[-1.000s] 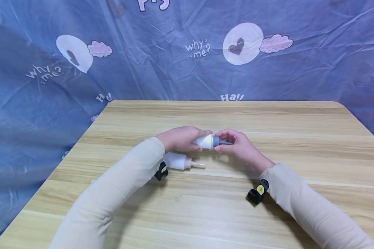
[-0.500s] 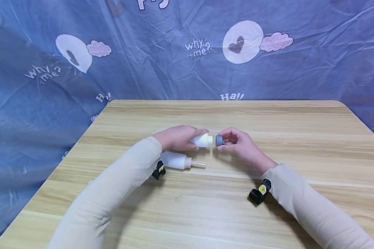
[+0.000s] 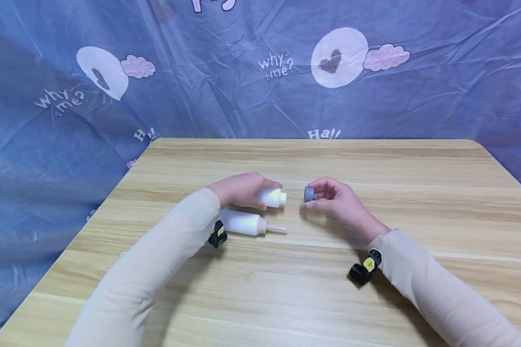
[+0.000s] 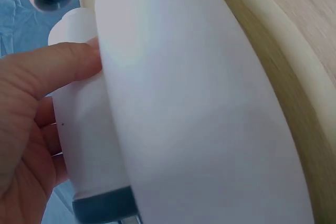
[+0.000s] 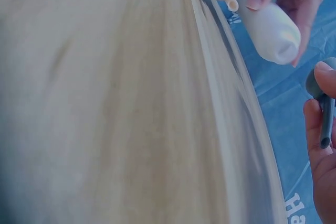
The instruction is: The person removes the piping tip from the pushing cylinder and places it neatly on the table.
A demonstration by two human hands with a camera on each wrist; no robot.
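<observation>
My left hand grips a white bottle lying sideways, its bare neck pointing right. The left wrist view shows the thumb and fingers around this bottle, with a dark band at its lower end. Across a gap, my right hand pinches a grey cap; in the right wrist view the cap's thin spout shows below the fingers. A second white bottle, with a beige cap and nozzle, lies on the table just nearer than the held one.
The wooden table reaches back to a blue printed curtain. Black wrist cameras sit under both cuffs, the left one close beside the beige-capped bottle.
The grey cap has come off the bottle neck. My left hand and its bottle have shifted left, my right hand slightly right with the cap, widening the gap.
</observation>
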